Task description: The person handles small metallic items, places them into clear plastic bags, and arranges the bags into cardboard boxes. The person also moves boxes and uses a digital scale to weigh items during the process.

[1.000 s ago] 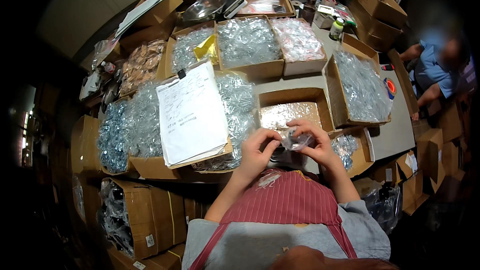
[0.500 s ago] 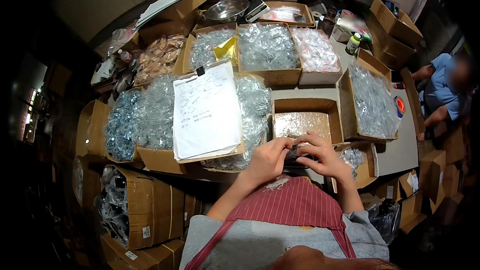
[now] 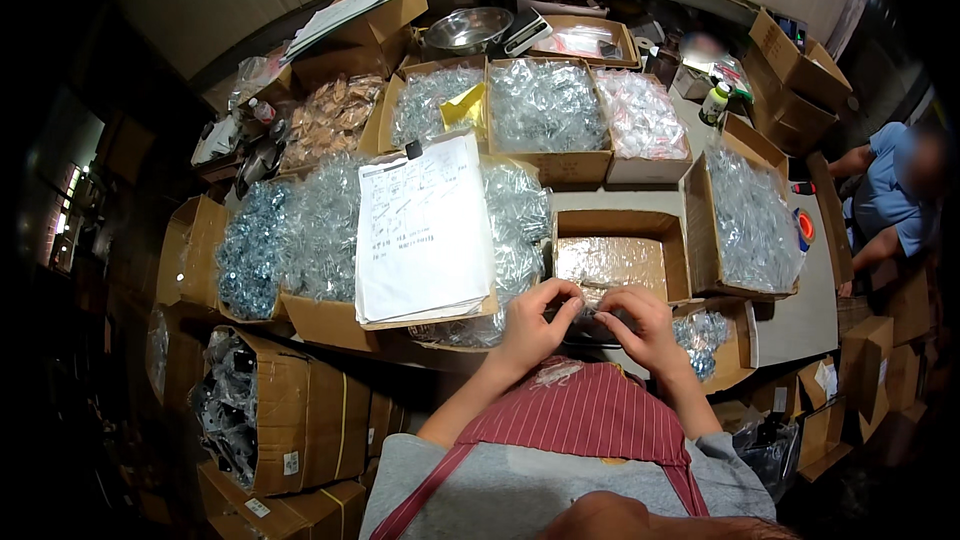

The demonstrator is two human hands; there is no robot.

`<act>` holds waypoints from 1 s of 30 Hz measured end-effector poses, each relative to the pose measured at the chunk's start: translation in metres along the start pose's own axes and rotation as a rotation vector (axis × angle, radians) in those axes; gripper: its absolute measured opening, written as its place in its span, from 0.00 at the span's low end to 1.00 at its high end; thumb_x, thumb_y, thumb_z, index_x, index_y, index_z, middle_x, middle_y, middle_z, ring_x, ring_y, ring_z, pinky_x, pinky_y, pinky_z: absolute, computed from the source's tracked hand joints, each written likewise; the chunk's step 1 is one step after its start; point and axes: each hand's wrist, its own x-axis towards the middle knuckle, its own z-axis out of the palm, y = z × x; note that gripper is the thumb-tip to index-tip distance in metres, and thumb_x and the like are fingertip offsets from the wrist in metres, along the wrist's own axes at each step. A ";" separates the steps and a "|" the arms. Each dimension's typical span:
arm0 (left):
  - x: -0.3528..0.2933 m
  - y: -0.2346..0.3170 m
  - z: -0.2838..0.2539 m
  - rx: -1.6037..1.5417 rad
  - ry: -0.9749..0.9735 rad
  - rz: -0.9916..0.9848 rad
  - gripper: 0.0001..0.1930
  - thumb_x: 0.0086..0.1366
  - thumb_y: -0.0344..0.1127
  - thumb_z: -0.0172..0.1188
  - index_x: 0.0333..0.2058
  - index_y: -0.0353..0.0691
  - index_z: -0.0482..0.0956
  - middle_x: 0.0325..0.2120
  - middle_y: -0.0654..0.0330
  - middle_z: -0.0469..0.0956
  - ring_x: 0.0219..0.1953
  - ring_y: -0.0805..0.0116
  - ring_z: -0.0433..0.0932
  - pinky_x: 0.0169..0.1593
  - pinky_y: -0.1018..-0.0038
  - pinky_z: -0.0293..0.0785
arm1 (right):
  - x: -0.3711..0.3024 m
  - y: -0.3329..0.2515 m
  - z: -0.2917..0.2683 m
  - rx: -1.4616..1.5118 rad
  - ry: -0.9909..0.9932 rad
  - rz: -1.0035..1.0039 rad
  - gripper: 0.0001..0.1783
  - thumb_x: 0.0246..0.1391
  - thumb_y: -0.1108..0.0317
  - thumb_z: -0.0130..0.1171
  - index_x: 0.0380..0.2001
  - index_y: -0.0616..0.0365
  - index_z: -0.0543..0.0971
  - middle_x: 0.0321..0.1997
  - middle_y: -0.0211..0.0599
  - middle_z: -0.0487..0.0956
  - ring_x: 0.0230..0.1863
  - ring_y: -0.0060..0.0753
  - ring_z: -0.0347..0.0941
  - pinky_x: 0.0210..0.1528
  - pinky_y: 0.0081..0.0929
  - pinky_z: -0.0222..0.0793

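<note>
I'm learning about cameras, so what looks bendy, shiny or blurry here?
In the head view, the back wall bends along its lower edge and the picture's corners go black; light glints off the metal bowl and inside the open carton; the co-worker's head is blurred.

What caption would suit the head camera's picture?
Left hand and right hand pinch a small plastic bag near an open cardboard box.

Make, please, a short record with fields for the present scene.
Left hand: pinching a small clear bag
Right hand: touching the same bag
Bag contents: too small to tell
Beyond hands: open cardboard box
Left: clipped papers over bagged parts
Right: carton filled with clear bags
Far right: another person in blue
</note>
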 end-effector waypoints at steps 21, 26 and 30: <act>0.005 0.027 -0.006 -0.047 0.076 0.142 0.02 0.57 0.25 0.61 0.30 0.35 0.79 0.26 0.53 0.78 0.28 0.56 0.78 0.34 0.68 0.73 | 0.009 -0.015 0.011 -0.233 0.036 -0.217 0.10 0.43 0.77 0.62 0.31 0.61 0.73 0.31 0.44 0.72 0.33 0.48 0.68 0.38 0.38 0.65; 0.001 0.001 -0.011 -0.031 0.120 0.036 0.03 0.59 0.26 0.60 0.29 0.33 0.78 0.24 0.56 0.77 0.27 0.65 0.77 0.33 0.73 0.72 | 0.002 -0.008 -0.002 -0.279 -0.032 -0.211 0.10 0.42 0.76 0.61 0.30 0.61 0.73 0.29 0.43 0.71 0.32 0.47 0.68 0.37 0.38 0.65; 0.003 0.007 -0.013 -0.256 0.190 -0.127 0.04 0.61 0.28 0.59 0.30 0.32 0.77 0.24 0.59 0.76 0.27 0.71 0.75 0.33 0.75 0.71 | -0.012 -0.002 -0.009 -0.247 -0.041 -0.165 0.09 0.42 0.75 0.62 0.28 0.61 0.73 0.27 0.42 0.71 0.30 0.47 0.68 0.35 0.38 0.65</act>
